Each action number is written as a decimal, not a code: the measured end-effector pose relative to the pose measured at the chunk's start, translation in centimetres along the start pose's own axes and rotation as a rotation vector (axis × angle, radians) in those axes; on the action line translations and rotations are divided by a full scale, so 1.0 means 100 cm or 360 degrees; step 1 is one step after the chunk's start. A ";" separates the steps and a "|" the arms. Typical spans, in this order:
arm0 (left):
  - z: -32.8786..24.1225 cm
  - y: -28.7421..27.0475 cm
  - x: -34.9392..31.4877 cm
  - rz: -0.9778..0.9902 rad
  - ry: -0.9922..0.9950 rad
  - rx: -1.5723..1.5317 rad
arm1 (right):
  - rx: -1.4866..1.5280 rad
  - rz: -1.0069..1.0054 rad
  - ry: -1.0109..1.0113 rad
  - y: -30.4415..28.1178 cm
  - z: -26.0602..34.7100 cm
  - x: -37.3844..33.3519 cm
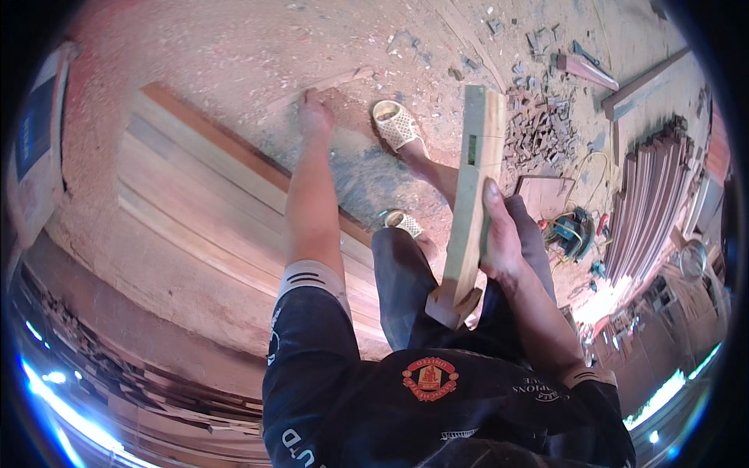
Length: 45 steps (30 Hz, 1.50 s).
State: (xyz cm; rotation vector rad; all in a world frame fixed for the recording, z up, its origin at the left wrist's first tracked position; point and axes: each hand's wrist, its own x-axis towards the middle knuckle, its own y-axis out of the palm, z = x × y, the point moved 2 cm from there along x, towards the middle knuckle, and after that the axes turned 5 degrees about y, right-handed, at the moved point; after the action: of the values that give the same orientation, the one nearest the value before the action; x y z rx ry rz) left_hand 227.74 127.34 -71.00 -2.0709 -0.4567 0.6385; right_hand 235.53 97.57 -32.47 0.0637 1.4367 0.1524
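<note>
My right hand [503,238] is wrapped round a squared wooden post [468,195], its thumb lying along the side. The post stands lengthwise in front of my right leg, with a narrow dark slot cut near its far end and a shaped, stepped block at its near end. Reaching forward and left, my left hand [316,117] has its fingers curled at a thin wooden strip [343,80] just above the dusty floor. The strip looks gripped, though blur and the back of the hand hide the fingertips.
Long planks [211,199] lie side by side at left. Small wood offcuts [542,132] litter the floor beyond the post. At right are a corded power tool [572,234] and a stack of long wood strips [651,195]. My feet wear light perforated sandals [395,125].
</note>
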 end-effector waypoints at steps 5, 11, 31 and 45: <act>-0.001 0.016 0.027 0.0015 -0.0113 0.0542 | 0.0205 0.0027 0.0081 0.004 0.008 0.012; -0.028 -0.006 0.021 0.0534 -0.0299 0.0196 | 0.0027 -0.0157 0.0061 0.017 0.006 0.008; -0.356 -0.551 -0.096 -0.0863 -0.0328 -0.2929 | -0.0353 0.0279 0.0165 0.082 0.033 -0.175; -0.452 -0.702 -0.161 -0.1613 0.0020 -0.1958 | -0.0951 0.0788 -0.0118 0.158 0.088 -0.311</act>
State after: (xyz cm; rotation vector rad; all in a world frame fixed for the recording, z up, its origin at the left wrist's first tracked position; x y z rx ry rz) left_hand 236.34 126.55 13.58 -2.3999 -2.0808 -0.4152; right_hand 239.26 109.13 1.33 -0.0670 1.2288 0.9678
